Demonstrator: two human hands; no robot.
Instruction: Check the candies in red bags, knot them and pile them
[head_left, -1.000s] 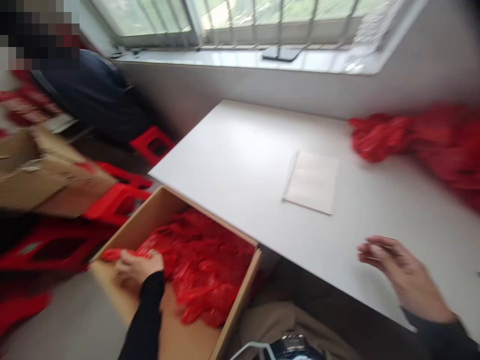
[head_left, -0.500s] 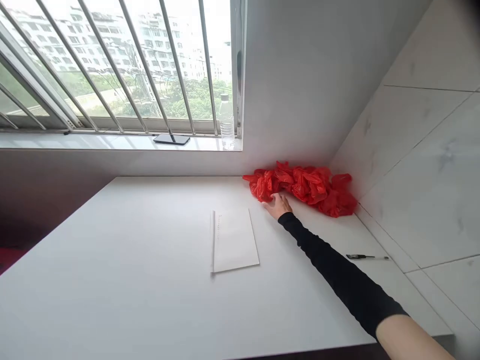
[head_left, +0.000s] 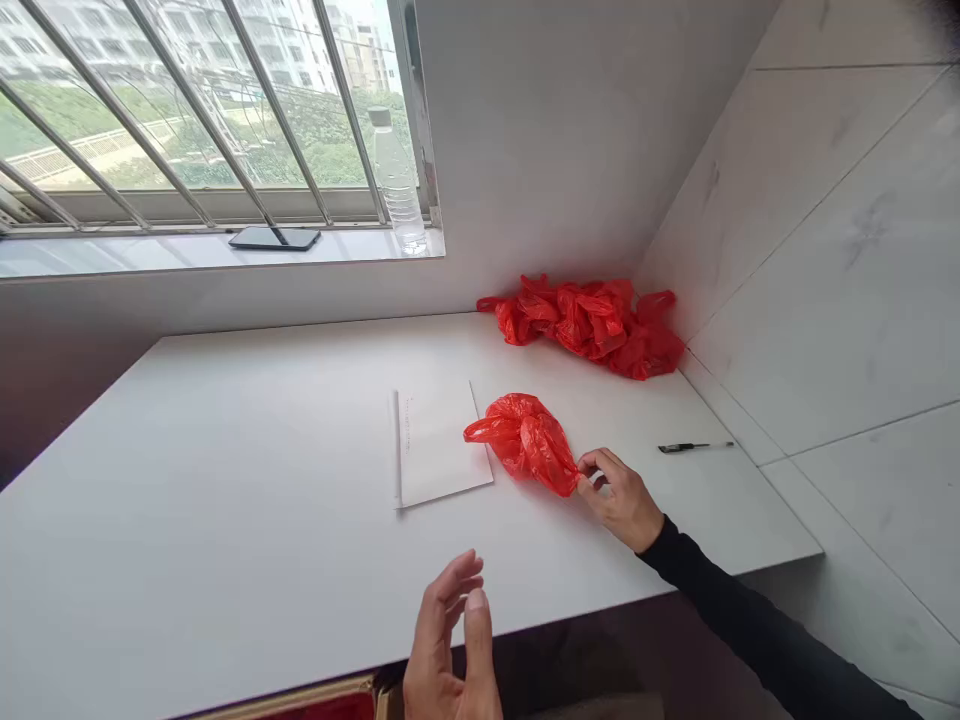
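Observation:
My right hand (head_left: 621,500), in a black sleeve, pinches one end of a crumpled red plastic bag (head_left: 531,440) between thumb and fingers. The bag's far end overlaps the right side of a white booklet or pad of paper (head_left: 442,450) lying on the white table (head_left: 262,500). My left hand (head_left: 454,640) is at the table's front edge, thumb apart from the fingers, holding nothing. Against the back wall lies a heap of more red plastic bags (head_left: 592,320).
A pen (head_left: 694,447) rests on the table near the tiled wall (head_left: 862,300). On the window sill are a phone (head_left: 274,238) and a clear plastic bottle (head_left: 397,185). Below the front edge, part of a red-lined box (head_left: 322,700) shows.
My right hand has drawn one red bag away from the heap, toward me. My left hand has come into view from below. The view has shifted too.

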